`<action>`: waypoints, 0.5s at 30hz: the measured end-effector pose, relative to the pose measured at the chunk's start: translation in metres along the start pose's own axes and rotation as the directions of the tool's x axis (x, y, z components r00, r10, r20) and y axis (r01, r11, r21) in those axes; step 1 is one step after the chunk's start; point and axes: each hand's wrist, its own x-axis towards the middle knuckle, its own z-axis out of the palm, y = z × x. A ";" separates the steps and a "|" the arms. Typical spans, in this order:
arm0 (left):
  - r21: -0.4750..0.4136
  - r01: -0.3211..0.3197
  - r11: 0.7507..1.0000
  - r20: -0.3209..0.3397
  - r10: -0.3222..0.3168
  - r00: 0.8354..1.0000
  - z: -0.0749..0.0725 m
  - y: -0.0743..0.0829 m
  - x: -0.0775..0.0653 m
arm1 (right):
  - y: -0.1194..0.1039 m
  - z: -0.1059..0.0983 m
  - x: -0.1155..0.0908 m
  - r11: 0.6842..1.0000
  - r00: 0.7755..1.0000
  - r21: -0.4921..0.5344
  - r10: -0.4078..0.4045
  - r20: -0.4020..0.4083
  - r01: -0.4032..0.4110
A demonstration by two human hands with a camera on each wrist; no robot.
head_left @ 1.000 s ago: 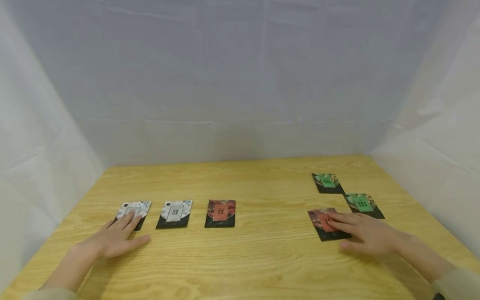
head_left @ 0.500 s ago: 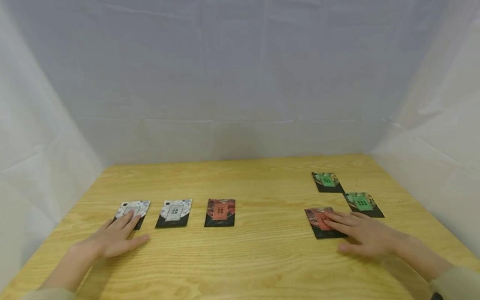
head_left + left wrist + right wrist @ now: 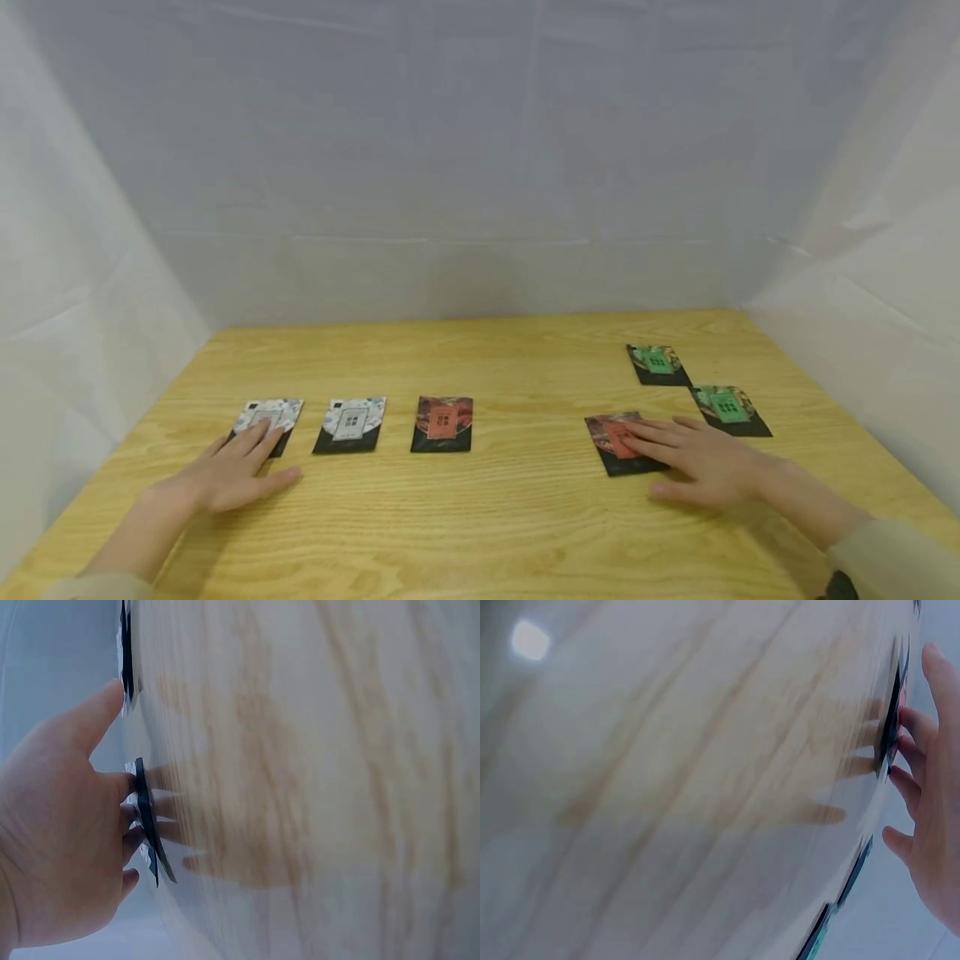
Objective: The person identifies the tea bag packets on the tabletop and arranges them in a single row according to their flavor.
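Note:
My left hand (image 3: pixel 225 475) rests with spread fingers on a white-and-black packet (image 3: pixel 268 412) at the left; the fingers hide part of its lower half. In the left wrist view this packet (image 3: pixel 146 817) lies flat under the fingertips. My right hand (image 3: pixel 701 462) presses extended fingertips on a red-and-black packet (image 3: pixel 611 437), which lies slightly turned on the table. The right wrist view shows those fingers on the thin packet (image 3: pixel 889 724), with the thumb held apart. Between the hands lie a second white packet (image 3: pixel 350 423) and another red packet (image 3: pixel 442 423), side by side.
Two green-and-black packets (image 3: pixel 656 363) (image 3: pixel 727 408) lie at the right, corner to corner, beyond the right hand. The wooden table (image 3: pixel 450 525) is bounded by a white sheet (image 3: pixel 480 167) at the back and on both sides.
My right hand has slid the red packet to the left across the table, away from the green packets. My left hand has stayed on the white packet.

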 end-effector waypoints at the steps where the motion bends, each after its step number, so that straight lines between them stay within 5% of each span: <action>1: 0.001 -0.001 1.000 0.000 0.001 1.000 0.000 0.000 0.000 | -0.001 0.000 0.003 1.000 1.000 -0.001 -0.006 -0.003 0.006; 15: -0.011 0.003 1.000 0.004 -0.003 1.000 0.000 0.000 -0.001 | -0.012 -0.001 0.036 1.000 0.998 0.002 -0.008 0.060 0.008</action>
